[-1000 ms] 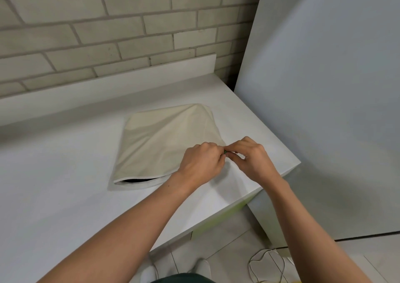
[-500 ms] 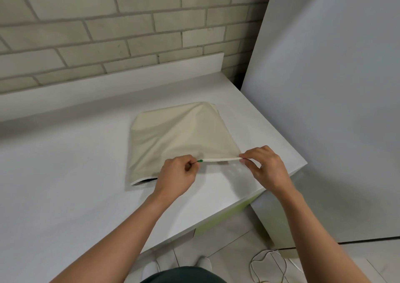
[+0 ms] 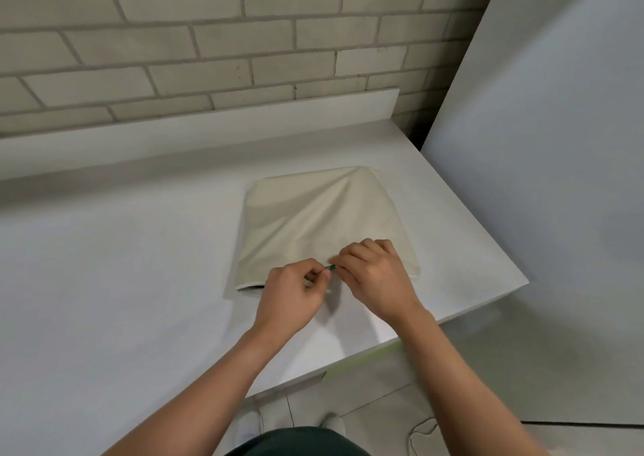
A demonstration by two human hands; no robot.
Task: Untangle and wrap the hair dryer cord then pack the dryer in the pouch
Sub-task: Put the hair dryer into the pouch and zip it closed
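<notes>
Head view, looking down on a white worktop (image 3: 122, 281) set against a pale brick wall (image 3: 209, 37). A cream fabric pouch (image 3: 324, 218) lies flat on the worktop right of centre, near the worktop's right edge. The cloth rises to a soft peak toward its far right corner. What fills the pouch is covered by the fabric and cannot be made out.

At the pouch's near left corner a short dark slit of open mouth (image 3: 249, 286) shows; the rest of that near edge is hidden behind the hands.

The left hand (image 3: 292, 295) is curled, with thumb and forefinger pinching a small green tab (image 3: 330, 267) at the pouch's near edge. The tab is too small to identify further. The right hand (image 3: 376, 277) lies over the near right part of the pouch, fingers bent down onto the near edge just beside the tab. It seems to pinch the cloth there, though the contact lies under the knuckles. The two hands' fingertips nearly meet.

A plain white panel (image 3: 540, 176) fills the right of the frame. In the bottom right, a pale looped cord (image 3: 421, 431) lies on the tiled floor (image 3: 366, 403), cut off by the right forearm. Two white shoes (image 3: 249, 424) and a dark garment (image 3: 296, 443) show at the bottom centre.
</notes>
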